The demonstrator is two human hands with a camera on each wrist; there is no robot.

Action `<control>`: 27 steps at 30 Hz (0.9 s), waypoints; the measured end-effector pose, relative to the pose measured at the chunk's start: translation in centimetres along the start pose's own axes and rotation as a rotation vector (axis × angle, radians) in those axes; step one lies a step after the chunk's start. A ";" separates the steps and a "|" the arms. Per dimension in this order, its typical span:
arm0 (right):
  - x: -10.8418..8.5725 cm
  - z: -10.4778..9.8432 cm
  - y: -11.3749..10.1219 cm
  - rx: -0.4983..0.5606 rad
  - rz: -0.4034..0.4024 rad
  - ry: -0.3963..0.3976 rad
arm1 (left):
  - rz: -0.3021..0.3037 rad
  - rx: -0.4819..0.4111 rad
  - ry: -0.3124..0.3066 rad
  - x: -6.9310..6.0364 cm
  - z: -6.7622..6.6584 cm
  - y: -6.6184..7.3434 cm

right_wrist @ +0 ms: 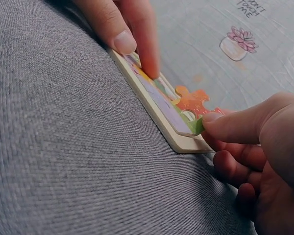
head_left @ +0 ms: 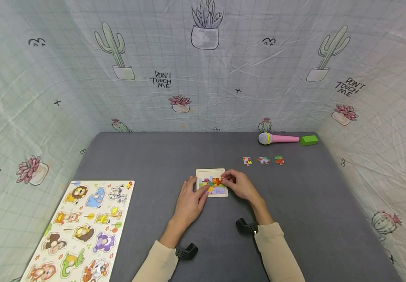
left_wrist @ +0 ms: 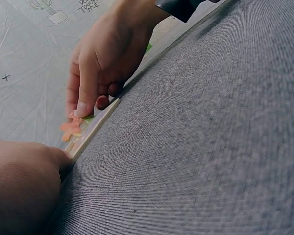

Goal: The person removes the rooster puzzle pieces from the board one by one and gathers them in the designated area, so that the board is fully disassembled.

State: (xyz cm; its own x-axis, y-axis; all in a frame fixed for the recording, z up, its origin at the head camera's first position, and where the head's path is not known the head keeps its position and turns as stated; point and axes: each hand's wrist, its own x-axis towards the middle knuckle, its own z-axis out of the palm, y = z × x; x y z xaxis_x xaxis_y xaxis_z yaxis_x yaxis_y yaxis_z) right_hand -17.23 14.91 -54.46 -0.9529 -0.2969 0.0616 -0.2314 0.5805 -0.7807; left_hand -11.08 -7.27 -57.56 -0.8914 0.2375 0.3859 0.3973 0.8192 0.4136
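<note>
In the head view a small wooden puzzle tray [head_left: 211, 170] lies on the dark table, its lower part filled with colourful jigsaw pieces. My left hand [head_left: 190, 201] rests along the tray's left side. Its index finger touches the assembled pieces, and the thumb is at the near edge. From the right, my right hand [head_left: 241, 187] pinches an orange jigsaw piece [right_wrist: 192, 101] with a green corner between thumb and fingers. The right wrist view shows this piece tilted up over the tray's right part. Its pinched end is partly hidden by the thumb.
Three loose jigsaw pieces, a left one [head_left: 247, 160], a middle one [head_left: 263, 160] and a right one [head_left: 279, 159], lie beyond my right hand. A pink toy microphone [head_left: 284, 138] and green block [head_left: 309, 140] sit at the back. An animal puzzle board [head_left: 93, 188] lies left.
</note>
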 end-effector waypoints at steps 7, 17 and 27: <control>-0.1 -0.2 0.0 0.025 -0.017 -0.001 | 0.013 -0.006 0.021 0.0 0.3 -0.2; -0.2 -0.4 -0.1 0.002 -0.018 -0.016 | 0.013 -0.003 0.015 -0.1 0.2 -0.1; -0.1 -0.3 -0.3 -0.018 -0.019 -0.017 | 0.075 0.066 0.026 0.0 -0.2 0.5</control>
State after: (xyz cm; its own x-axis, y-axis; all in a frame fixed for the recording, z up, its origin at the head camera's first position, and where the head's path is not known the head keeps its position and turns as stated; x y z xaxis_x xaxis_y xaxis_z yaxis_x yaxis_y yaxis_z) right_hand -17.07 14.98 -54.08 -0.9448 -0.3209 0.0655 -0.2530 0.5882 -0.7681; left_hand -10.81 -7.02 -57.18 -0.8536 0.2866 0.4351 0.4465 0.8327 0.3275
